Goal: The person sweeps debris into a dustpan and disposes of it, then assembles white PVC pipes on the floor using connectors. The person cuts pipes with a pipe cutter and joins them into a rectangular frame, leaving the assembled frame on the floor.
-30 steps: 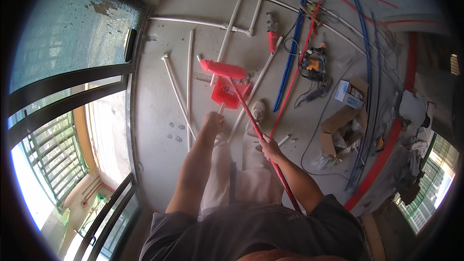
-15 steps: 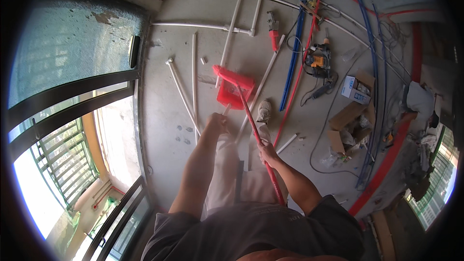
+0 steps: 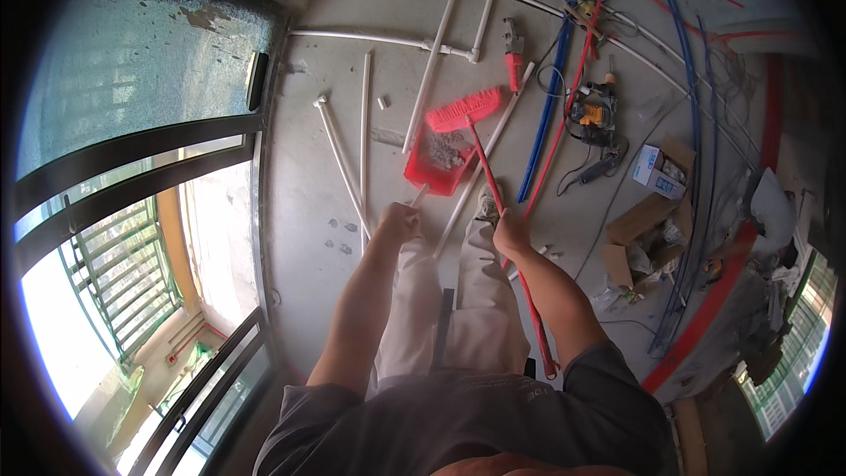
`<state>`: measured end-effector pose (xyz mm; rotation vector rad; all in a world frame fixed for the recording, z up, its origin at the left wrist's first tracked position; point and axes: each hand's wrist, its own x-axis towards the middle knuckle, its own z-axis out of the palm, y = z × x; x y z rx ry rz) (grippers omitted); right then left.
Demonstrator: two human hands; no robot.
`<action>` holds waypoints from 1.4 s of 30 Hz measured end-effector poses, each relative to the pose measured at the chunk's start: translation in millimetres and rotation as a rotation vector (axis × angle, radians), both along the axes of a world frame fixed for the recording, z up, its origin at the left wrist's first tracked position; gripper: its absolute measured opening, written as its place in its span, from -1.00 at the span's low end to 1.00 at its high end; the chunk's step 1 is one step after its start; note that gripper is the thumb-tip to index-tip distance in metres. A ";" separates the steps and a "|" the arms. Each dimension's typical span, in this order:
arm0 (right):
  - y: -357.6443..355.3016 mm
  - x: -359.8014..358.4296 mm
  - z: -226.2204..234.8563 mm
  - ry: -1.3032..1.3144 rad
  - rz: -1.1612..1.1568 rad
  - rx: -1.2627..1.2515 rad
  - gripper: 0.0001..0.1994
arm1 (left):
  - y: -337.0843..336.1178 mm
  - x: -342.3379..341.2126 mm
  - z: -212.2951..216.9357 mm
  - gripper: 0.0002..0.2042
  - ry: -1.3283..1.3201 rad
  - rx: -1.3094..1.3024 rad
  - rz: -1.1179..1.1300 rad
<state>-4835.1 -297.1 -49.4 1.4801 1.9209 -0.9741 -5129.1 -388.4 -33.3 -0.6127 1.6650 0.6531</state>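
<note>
My left hand (image 3: 399, 222) is closed round the pale handle of a red dustpan (image 3: 426, 181). Grey debris (image 3: 446, 152) lies in the pan. A red broom (image 3: 464, 111), bristles showing, is just beyond the pan's far edge. Its red stick slants back toward me, and my right hand (image 3: 511, 234) grips it partway along. The stick's end reaches down beside my right thigh.
White pipes (image 3: 344, 163) lie around the dustpan on the grey floor. To the right are blue pipes (image 3: 548, 115), a yellow-and-black power drill (image 3: 592, 115) with a cord, and open cardboard boxes (image 3: 639, 216). A red-handled tool (image 3: 514, 62) lies ahead; a glass door (image 3: 150, 79) stands at left.
The broom head has moved from over the dustpan forward and right, turning its bristles into view. Debris in the pan is now visible. My right hand has moved forward and slightly right with the stick.
</note>
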 end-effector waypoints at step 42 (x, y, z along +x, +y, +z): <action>-42.0 54.3 78.1 0.133 -0.183 -0.427 -0.53 | -149.3 -37.3 -160.1 -0.86 0.174 0.457 -0.555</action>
